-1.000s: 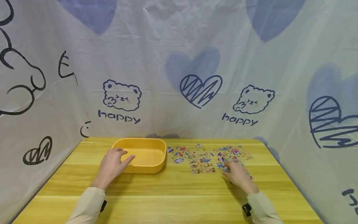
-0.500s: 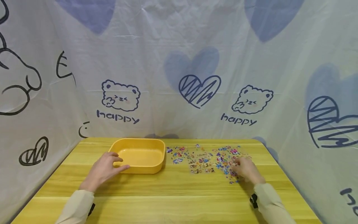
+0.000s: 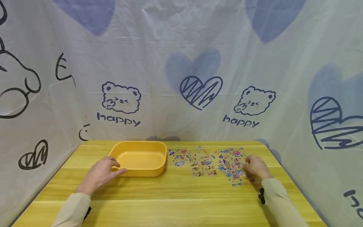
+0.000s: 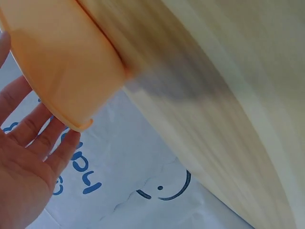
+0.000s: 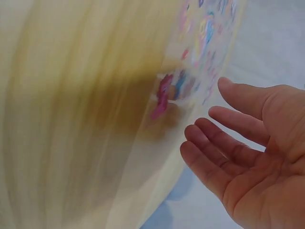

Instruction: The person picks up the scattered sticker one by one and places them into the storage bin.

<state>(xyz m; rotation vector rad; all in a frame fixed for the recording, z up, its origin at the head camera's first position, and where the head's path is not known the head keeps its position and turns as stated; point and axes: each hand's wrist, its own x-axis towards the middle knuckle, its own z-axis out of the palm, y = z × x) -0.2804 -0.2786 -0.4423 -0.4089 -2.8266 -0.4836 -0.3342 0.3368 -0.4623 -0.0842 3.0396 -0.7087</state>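
Observation:
My left hand is at the front left corner of a yellow plastic tray, its fingertips at the rim. In the left wrist view the fingers are extended along the edge of the tray, gripping nothing that I can see. My right hand is over the right side of a clear sheet of small colourful cartoon stickers. Loosely bent, the fingers of this hand have nothing between them in the right wrist view; part of the sticker sheet lies beyond them on the table.
More sticker patches, one brownish and one multicoloured, lie between the tray and the right-hand sheet. The yellow wood-grain table ends at a printed white cloth, which also hangs along both sides.
My right hand has shifted to the right across the sticker sheet, uncovering more of it. The left hand has drawn back leftward from over the tray to its front left corner.

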